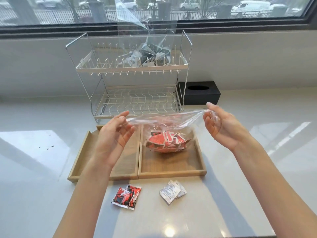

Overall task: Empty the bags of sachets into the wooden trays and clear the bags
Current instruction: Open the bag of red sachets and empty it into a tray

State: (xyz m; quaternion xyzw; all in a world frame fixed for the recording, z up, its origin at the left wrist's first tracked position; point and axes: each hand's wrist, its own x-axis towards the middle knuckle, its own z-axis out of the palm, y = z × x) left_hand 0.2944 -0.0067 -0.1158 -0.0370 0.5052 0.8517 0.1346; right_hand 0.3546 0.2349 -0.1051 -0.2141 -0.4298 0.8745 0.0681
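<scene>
We hold the clear bag of red sachets (pixel 165 141) by its mouth, our left hand (pixel 116 133) and right hand (pixel 221 126) each pinching one side of the rim and pulling it wide; its bottom rests in the right wooden tray (pixel 171 164). If we tip it carelessly, sachets could spill past the tray wall into the left wooden tray (pixel 82 157) or onto the white counter (pixel 42 169). The film could also slip from our fingers.

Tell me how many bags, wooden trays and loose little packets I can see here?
Clear plastic bags: 2, one held over the right tray, one on the rack
Wooden trays: 2
Loose red sachets: 2
Loose white sachets: 2
Total: 8
</scene>
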